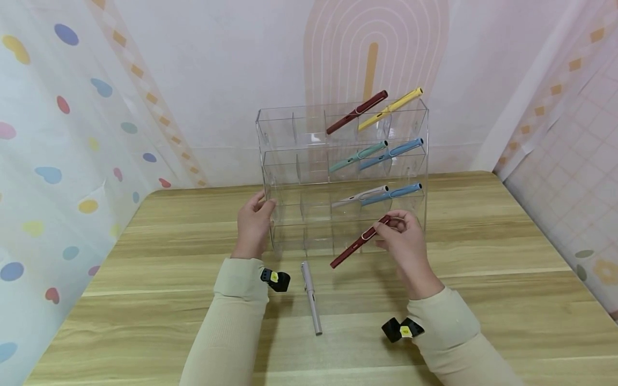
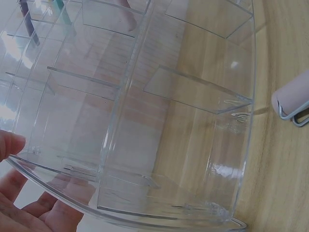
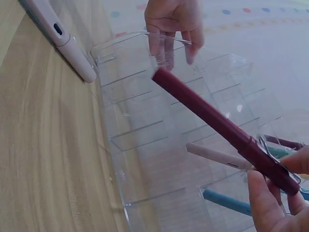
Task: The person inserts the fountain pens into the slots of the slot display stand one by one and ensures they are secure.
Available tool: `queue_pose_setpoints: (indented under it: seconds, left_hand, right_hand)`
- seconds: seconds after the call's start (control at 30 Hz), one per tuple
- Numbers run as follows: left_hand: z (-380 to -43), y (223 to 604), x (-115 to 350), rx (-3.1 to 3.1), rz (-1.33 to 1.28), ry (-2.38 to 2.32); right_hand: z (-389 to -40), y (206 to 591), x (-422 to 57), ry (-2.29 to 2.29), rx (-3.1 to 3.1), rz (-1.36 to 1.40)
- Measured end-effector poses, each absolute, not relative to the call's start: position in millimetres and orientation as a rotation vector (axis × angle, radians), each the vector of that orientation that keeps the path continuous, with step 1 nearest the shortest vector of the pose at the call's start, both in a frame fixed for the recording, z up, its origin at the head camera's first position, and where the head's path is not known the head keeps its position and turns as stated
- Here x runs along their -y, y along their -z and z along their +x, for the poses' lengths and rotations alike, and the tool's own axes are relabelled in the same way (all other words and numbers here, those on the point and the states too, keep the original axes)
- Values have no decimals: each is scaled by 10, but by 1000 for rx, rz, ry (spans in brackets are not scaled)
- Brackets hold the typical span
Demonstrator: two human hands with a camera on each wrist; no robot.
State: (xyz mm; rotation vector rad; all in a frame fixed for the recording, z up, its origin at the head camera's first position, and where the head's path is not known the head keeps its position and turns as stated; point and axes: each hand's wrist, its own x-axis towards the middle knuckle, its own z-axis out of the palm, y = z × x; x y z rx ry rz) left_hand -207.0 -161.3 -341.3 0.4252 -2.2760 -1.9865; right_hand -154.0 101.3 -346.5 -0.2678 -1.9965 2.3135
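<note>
A clear pen rack [image 1: 295,151] with tiered compartments stands on the table. My left hand [image 1: 252,228] grips its left side wall, thumb inside and fingers outside in the left wrist view. My right hand [image 1: 405,244] pinches a dark red pen [image 1: 354,249] near its clip end, tilted in front of the rack's lower right part. The pen's other end points down and left. On the table before the rack lies a pale grey-lilac pen [image 1: 312,305], apart from both hands.
Tilted pens fill right-hand compartments: dark red [image 1: 350,119] and yellow [image 1: 388,111] on top, green [image 1: 354,157] and blue [image 1: 388,155] below, then pale grey [image 1: 354,198] and blue [image 1: 388,195]. A patterned curtain [image 1: 217,80] hangs behind the wooden table [image 1: 145,300].
</note>
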Motion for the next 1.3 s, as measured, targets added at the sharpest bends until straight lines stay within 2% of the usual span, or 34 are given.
queue_pose_setpoints:
  seconds: [0.53, 1.3]
  left_hand:
    - [-2066, 3417, 1614, 2266, 428, 1995]
    - [-2065, 3417, 1610, 2260, 438, 2005]
  right_hand:
    - [-1563, 3486, -1004, -2249, 1628, -318]
    - [-1648, 3673, -856, -2202, 1563, -369]
